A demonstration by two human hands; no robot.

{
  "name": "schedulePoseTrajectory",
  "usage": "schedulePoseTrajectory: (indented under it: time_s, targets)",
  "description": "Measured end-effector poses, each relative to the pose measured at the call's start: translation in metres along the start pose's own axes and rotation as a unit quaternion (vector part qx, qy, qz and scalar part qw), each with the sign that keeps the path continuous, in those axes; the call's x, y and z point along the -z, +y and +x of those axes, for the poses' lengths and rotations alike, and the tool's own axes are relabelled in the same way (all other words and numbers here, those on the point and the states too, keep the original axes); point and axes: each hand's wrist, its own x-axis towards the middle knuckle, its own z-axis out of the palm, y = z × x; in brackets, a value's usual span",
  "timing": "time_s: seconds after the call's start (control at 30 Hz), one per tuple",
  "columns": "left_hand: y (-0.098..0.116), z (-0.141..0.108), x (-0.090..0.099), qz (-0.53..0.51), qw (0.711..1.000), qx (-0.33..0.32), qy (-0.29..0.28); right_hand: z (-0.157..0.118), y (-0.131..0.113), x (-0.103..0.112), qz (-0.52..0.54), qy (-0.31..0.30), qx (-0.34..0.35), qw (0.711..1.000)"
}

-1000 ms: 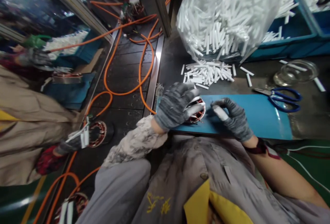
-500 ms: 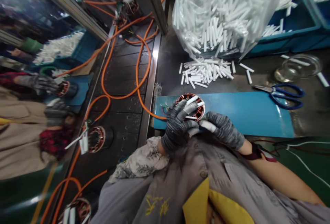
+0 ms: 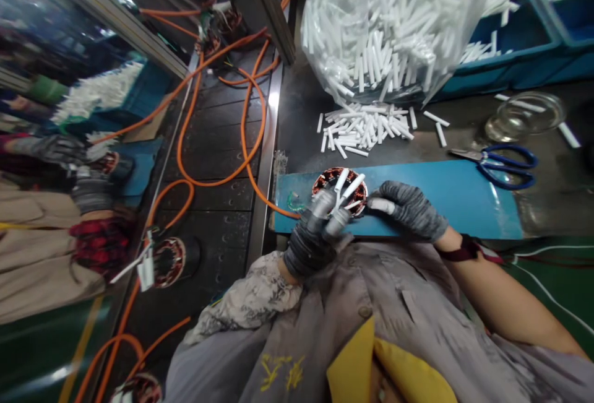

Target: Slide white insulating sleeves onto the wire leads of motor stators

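Note:
A round stator with copper windings point(image 3: 328, 179) stands on the blue mat point(image 3: 440, 205) before me, with white sleeves point(image 3: 352, 186) sticking up from it. My left hand point(image 3: 318, 233), in a grey glove, is at the near left side of the stator, its fingers closed by the white sleeves; blur hides just what they pinch. At the stator's right edge is my right hand point(image 3: 408, 210), also gloved, fingers bent together with the white-tipped thumb against the rim. Whatever lies between those fingers is too small to tell.
Loose white tubes point(image 3: 366, 127) lie behind the mat, below a clear bag of tubes point(image 3: 390, 25). Blue scissors point(image 3: 505, 164) and a glass dish point(image 3: 524, 118) are at the right. Orange cords point(image 3: 185, 137) cross the line at left, near another stator point(image 3: 171, 260) and a co-worker's gloved hands point(image 3: 93, 189).
My left hand has drawn back toward me off the stator's top, showing more of the upright sleeves. My right hand has shifted slightly up. The whole view has moved a little.

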Motion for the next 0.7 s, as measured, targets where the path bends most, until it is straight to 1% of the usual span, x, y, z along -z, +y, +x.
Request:
schedulePoseTrajectory:
  time_s: [0.03,0.1,0.13,0.2,0.23,0.3,0.37,0.4,0.43,0.47,0.5,0.53,0.6,0.63,0.67,0.7]
  targets:
    - [-0.004,0.002,0.001,0.006,1.0,0.028,-0.004,0.005,-0.001,0.003,-0.023,0.0,0.015,1.0]
    - [-0.012,0.007,0.001,0.028,0.998,0.051,-0.034,0.017,-0.004,0.01,-0.089,0.009,0.055,0.994]
    - [-0.016,0.008,0.0,0.034,0.997,0.046,-0.049,0.024,-0.007,0.012,-0.133,0.016,0.08,0.988]
    - [-0.024,0.009,-0.005,0.032,0.997,0.026,-0.063,0.037,-0.017,0.015,-0.229,0.036,0.132,0.964]
    - [-0.027,0.01,-0.009,0.029,0.998,0.014,-0.058,0.043,-0.025,0.015,-0.273,0.045,0.161,0.947]
    - [-0.031,0.009,-0.017,0.035,0.999,-0.01,-0.032,0.048,-0.043,0.011,-0.339,0.052,0.239,0.908]
    - [-0.032,0.009,-0.023,0.055,0.998,-0.025,-0.001,0.043,-0.061,0.005,-0.379,0.052,0.325,0.865]
    - [-0.031,0.01,-0.025,0.064,0.997,-0.028,0.01,0.037,-0.068,0.001,-0.393,0.054,0.354,0.847]
    - [-0.031,0.01,-0.027,0.074,0.997,-0.028,0.019,0.03,-0.07,-0.002,-0.4,0.066,0.368,0.837]
    - [-0.031,0.011,-0.028,0.083,0.996,-0.028,0.027,0.022,-0.069,-0.004,-0.4,0.084,0.368,0.835]
    - [-0.031,0.012,-0.028,0.091,0.995,-0.029,0.033,0.015,-0.065,-0.006,-0.391,0.104,0.347,0.846]
    - [-0.031,0.013,-0.027,0.099,0.994,-0.027,0.034,0.01,-0.057,-0.007,-0.366,0.127,0.309,0.869]
    - [-0.032,0.016,-0.025,0.098,0.995,-0.02,0.02,0.003,-0.037,-0.006,-0.268,0.16,0.191,0.931]
    - [-0.032,0.018,-0.024,0.089,0.996,-0.018,0.008,0.001,-0.027,-0.005,-0.203,0.164,0.127,0.957]
    - [-0.032,0.019,-0.023,0.076,0.997,-0.017,-0.001,0.001,-0.02,-0.003,-0.138,0.159,0.075,0.975]
    - [-0.032,0.021,-0.023,0.062,0.998,-0.018,-0.004,0.001,-0.014,-0.001,-0.084,0.148,0.043,0.984]
